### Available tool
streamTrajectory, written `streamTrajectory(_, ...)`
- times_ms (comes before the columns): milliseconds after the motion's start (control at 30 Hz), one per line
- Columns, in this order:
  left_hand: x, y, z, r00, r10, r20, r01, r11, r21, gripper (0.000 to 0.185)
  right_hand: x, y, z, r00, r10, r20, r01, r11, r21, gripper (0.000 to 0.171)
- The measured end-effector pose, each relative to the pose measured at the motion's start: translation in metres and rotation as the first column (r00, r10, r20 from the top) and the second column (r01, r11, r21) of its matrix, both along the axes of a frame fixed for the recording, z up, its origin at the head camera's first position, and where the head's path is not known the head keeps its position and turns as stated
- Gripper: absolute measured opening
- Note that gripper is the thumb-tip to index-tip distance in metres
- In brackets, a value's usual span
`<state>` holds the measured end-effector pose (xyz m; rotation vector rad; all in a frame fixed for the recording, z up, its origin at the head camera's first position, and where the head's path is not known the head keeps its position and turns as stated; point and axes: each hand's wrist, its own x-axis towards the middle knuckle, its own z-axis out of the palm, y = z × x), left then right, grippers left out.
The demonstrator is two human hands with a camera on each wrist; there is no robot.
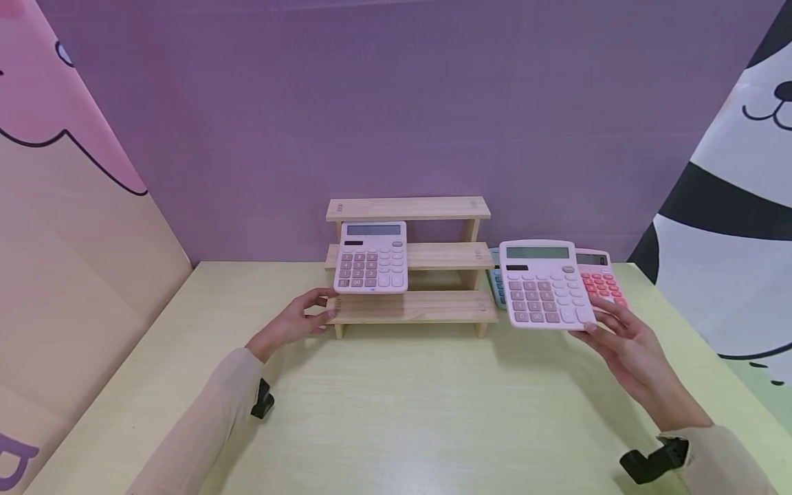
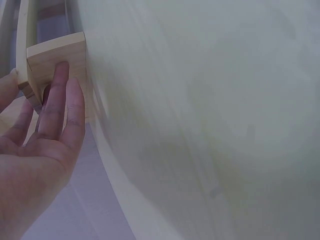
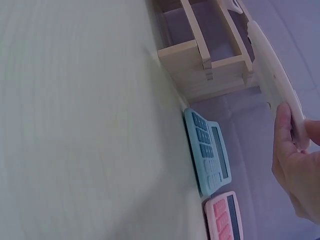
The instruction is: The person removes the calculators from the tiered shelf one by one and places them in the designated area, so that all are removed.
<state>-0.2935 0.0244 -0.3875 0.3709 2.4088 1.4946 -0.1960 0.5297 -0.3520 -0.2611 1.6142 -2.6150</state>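
A three-step wooden shelf [image 1: 414, 313] stands against the back of the table. My left hand [image 1: 297, 317] grips the left end of its lowest step, thumb on top and fingers underneath in the left wrist view. Leaning on the shelf's left side is a pale pink calculator [image 1: 390, 256], its lower edge on the lowest step. My right hand [image 1: 631, 344] pinches the lower right corner of another pale pink calculator [image 1: 537, 289], raised above the table to the right of the shelf. In the right wrist view this calculator [image 3: 275, 75] shows edge-on between thumb and fingers.
Behind the held calculator, a blue calculator [image 3: 202, 150] and a pink calculator with red keys [image 1: 603, 278] sit at the table's back right. A purple backdrop [image 1: 396, 110] rises behind, with printed side panels left and right. The pale wooden table [image 1: 408, 412] extends in front.
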Motion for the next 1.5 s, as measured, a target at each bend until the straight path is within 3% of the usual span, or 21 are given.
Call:
streamTrajectory(667, 0.0, 0.0, 0.0, 1.0, -0.004, -0.007, 0.004, 1.0, 0.005, 0.049, 0.004, 0.017, -0.027, 0.998, 0.062, -0.02, -0.062, 0.998, -0.013, 0.041)
streamTrajectory(1233, -0.001, -0.001, -0.001, 1.0, -0.022, -0.015, 0.022, 1.0, 0.019, 0.05, 0.008, 0.023, -0.035, 0.995, 0.057, 0.08, -0.062, 0.996, 0.067, 0.037)
streamTrajectory(1500, 0.0, -0.002, 0.0, 1.0, -0.023, -0.018, 0.023, 1.0, 0.017, 0.048, 0.008, 0.023, -0.035, 0.985, 0.016, 0.171, -0.042, 0.989, 0.145, 0.034)
